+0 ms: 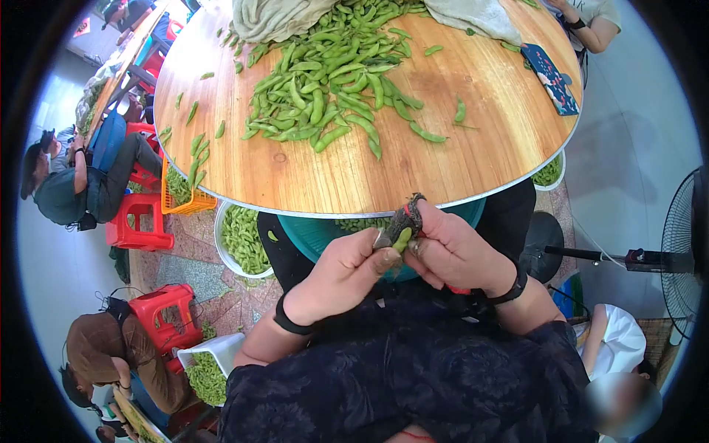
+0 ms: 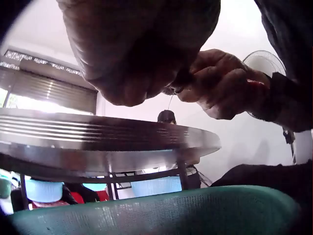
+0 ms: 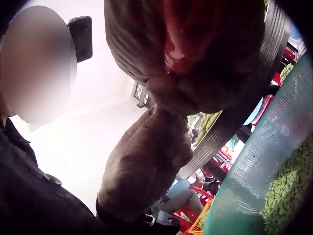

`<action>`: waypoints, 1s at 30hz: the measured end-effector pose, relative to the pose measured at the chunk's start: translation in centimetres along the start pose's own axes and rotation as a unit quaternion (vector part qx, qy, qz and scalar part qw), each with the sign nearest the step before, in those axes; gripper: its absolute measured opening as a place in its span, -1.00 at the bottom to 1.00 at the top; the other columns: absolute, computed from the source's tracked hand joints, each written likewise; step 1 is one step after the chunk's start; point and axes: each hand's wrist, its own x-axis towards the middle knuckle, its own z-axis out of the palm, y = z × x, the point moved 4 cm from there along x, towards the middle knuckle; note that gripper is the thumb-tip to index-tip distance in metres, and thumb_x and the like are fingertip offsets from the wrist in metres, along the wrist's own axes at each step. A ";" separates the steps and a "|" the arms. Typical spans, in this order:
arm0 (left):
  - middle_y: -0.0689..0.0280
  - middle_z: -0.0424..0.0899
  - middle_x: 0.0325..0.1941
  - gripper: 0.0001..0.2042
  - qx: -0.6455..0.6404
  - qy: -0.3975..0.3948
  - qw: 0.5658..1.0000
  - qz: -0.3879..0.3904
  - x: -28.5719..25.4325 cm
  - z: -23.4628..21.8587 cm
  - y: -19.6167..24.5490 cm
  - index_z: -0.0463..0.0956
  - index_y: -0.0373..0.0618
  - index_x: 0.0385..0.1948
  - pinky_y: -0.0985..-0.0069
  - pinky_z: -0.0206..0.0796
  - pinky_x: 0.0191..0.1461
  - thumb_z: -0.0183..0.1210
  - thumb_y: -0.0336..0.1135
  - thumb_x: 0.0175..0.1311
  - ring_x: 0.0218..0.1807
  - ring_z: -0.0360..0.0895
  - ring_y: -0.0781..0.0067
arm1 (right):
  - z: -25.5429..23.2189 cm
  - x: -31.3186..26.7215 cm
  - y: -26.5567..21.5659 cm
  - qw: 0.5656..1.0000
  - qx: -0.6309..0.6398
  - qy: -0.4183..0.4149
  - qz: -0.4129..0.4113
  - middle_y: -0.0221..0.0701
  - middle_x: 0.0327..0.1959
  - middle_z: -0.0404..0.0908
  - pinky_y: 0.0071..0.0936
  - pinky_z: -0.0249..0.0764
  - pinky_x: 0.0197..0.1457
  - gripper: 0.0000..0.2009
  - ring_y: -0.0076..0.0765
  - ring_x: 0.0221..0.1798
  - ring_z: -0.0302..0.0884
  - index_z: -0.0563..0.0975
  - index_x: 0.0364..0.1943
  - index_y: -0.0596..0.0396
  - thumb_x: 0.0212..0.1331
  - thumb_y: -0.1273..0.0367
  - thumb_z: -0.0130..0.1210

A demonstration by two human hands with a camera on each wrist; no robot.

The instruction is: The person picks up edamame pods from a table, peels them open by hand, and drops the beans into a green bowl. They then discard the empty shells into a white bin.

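Note:
Both hands meet just below the near edge of the round wooden table (image 1: 295,173). My left hand (image 1: 384,255) and my right hand (image 1: 419,240) pinch one green soybean pod (image 1: 402,239) between thumbs and fingers. The fingertips (image 1: 408,214) wear dark, dirty wraps. Beneath the hands sits a teal basin (image 1: 310,235); in the right wrist view it holds shelled green beans (image 3: 288,188). A large heap of green pods (image 1: 332,81) lies on the table's far half. From below, the left hand (image 2: 142,49) and right hand (image 2: 220,83) touch above the basin rim (image 2: 195,210).
A blue patterned pouch (image 1: 550,77) lies at the table's right edge, cloth sacks (image 1: 273,18) at the back. White basins of pods (image 1: 244,240), an orange basket (image 1: 181,196) and red stools (image 1: 140,229) stand on the floor left. Other seated people (image 1: 74,184) work there. A fan (image 1: 683,244) stands right.

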 end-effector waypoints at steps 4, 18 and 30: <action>0.11 0.39 -0.53 -0.85 -0.484 -0.043 0.841 -0.239 -1.0 1.1 -2.2 0.42 -0.23 -0.36 0.38 0.23 -0.41 0.13 -0.34 0.24 -0.48 0.39 0.08 | 1.0 0.3 0.2 0.963 0.248 -0.050 0.096 -0.50 -0.63 0.36 -0.70 0.21 -0.72 -0.88 -0.65 -0.77 0.27 0.34 -0.23 0.07 0.28 0.48 -0.26; 0.24 0.38 -0.56 -0.76 -0.022 0.070 0.997 -0.029 -1.7 -0.5 -1.6 0.35 -0.16 -0.49 0.43 0.22 -0.44 0.02 -0.24 0.36 -0.53 0.37 0.28 | 2.9 1.0 1.5 0.968 0.236 0.038 0.077 -0.51 -0.64 0.38 -0.68 0.22 -0.70 -0.94 -0.65 -0.76 0.29 0.32 -0.25 0.09 0.29 0.45 -0.21; 0.51 0.33 -0.59 -0.74 -0.225 0.027 0.966 -0.125 -1.6 -0.3 -2.6 0.43 -0.19 -0.52 0.66 0.12 -0.45 -0.14 -0.35 0.40 -0.52 0.22 0.71 | 1.3 1.0 -0.5 0.957 -0.249 0.092 -0.116 -0.20 -0.58 0.44 -0.29 0.40 -0.47 -0.77 -0.03 -0.54 0.49 0.31 -0.34 0.17 0.08 0.39 0.14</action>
